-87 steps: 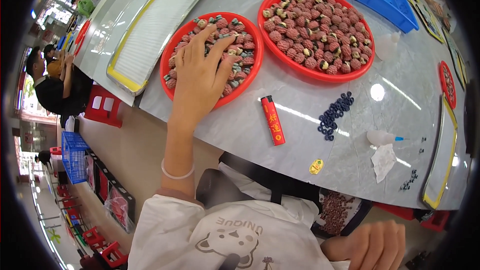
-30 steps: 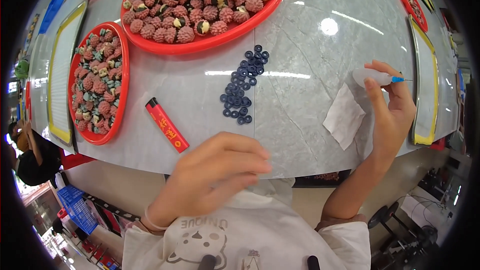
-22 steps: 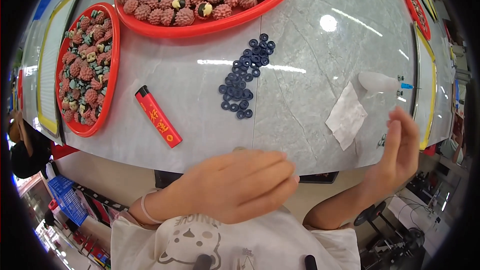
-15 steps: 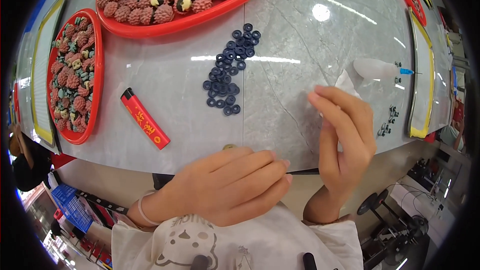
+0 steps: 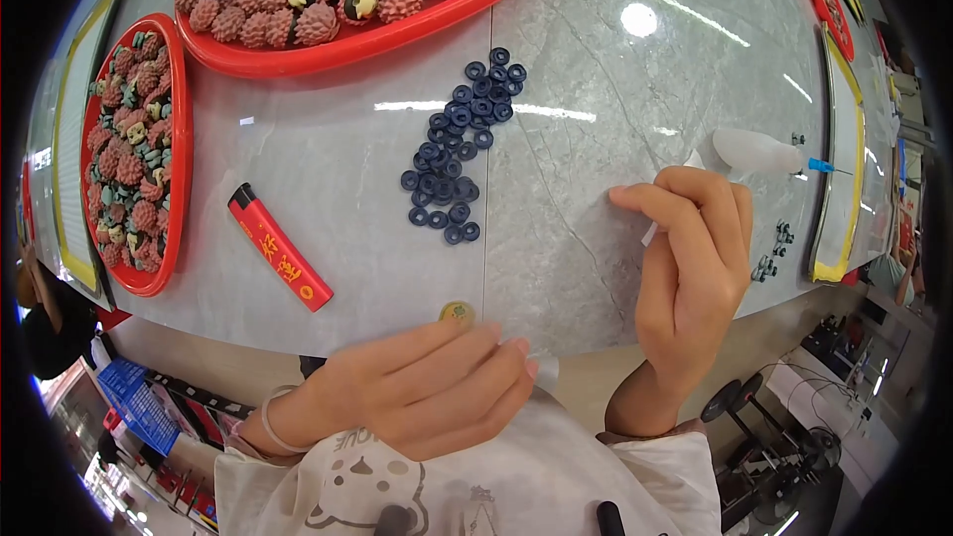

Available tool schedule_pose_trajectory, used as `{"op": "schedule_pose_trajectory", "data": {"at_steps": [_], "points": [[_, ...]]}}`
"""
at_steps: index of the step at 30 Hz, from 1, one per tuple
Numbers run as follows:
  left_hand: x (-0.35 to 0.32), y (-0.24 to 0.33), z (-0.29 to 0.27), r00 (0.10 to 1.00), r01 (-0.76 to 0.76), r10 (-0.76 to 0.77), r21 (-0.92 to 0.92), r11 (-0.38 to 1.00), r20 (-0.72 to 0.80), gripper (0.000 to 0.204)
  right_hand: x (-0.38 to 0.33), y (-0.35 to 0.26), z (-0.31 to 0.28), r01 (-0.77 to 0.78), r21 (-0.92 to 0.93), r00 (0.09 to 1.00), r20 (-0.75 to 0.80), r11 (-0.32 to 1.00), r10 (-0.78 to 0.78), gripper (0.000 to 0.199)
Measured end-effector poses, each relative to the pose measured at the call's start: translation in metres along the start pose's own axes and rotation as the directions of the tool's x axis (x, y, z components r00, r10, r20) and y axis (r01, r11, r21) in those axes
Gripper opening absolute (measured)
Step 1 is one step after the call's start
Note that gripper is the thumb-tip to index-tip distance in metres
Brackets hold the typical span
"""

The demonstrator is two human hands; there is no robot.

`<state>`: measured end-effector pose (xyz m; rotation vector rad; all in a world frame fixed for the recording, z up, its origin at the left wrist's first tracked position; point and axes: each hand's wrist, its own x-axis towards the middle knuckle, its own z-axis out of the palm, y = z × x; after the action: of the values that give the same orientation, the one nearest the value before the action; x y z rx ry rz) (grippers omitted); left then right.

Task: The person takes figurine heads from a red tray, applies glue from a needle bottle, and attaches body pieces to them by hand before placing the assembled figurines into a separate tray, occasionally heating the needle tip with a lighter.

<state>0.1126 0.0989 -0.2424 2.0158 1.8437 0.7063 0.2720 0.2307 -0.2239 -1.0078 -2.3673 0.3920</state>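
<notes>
My left hand [image 5: 437, 387] hovers at the table's near edge, palm down, with its fingers stretched and lying close together. Its underside is hidden; a pale scrap [image 5: 543, 369] shows beside the fingertips. Just beyond its knuckles lies a small round yellowish disc [image 5: 457, 313]. My right hand [image 5: 695, 253] is raised at the right, its fingers loosely bent and the index reaching left, apart from the thumb. Nothing is plainly held in it. White tissue-like paper [image 5: 693, 161] shows partly behind it. Several dark blue rings [image 5: 452, 134] lie in a loose cluster mid-table.
A red lighter [image 5: 281, 248] lies left of the rings. Red trays [image 5: 288, 62] of pinkish, bumpy pieces stand at the far left. On the right are a white squeeze bottle [image 5: 756, 151] with a blue needle tip, small dark green pieces [image 5: 784, 236] and a yellow-edged frame [image 5: 832, 258].
My left hand has drawn left, uncovering more of the yellowish disc. The right hand's fingers have bent slightly more. The view has shifted a little; the table things look unmoved.
</notes>
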Motion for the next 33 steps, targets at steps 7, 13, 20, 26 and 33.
{"op": "schedule_pose_trajectory", "data": {"at_steps": [7,13,20,26,33], "points": [[0.0,-0.001,0.0,1.0,0.01,-0.009,-0.023,1.0,0.021,0.025,0.003,-0.001,0.012,-0.056,0.007,0.998,0.009,0.998,0.056,0.022],[0.002,-0.002,0.002,0.999,0.023,-0.021,-0.035,0.999,0.034,0.025,0.008,0.0,0.012,-0.011,-0.054,1.0,-0.009,0.998,0.011,0.021],[0.002,-0.001,0.003,0.999,0.023,-0.021,-0.043,0.999,0.044,0.025,0.004,0.001,0.01,-0.046,-0.074,0.999,-0.029,0.996,0.044,0.015],[-0.001,0.0,0.003,0.998,0.027,-0.025,-0.049,0.998,0.049,0.025,0.001,0.003,0.01,-0.027,-0.051,0.999,-0.035,0.998,0.025,0.017],[0.001,0.0,0.006,0.998,0.026,-0.022,-0.058,0.998,0.053,0.024,0.003,0.006,0.01,-0.031,-0.014,0.998,-0.06,0.999,0.03,0.021]]}}
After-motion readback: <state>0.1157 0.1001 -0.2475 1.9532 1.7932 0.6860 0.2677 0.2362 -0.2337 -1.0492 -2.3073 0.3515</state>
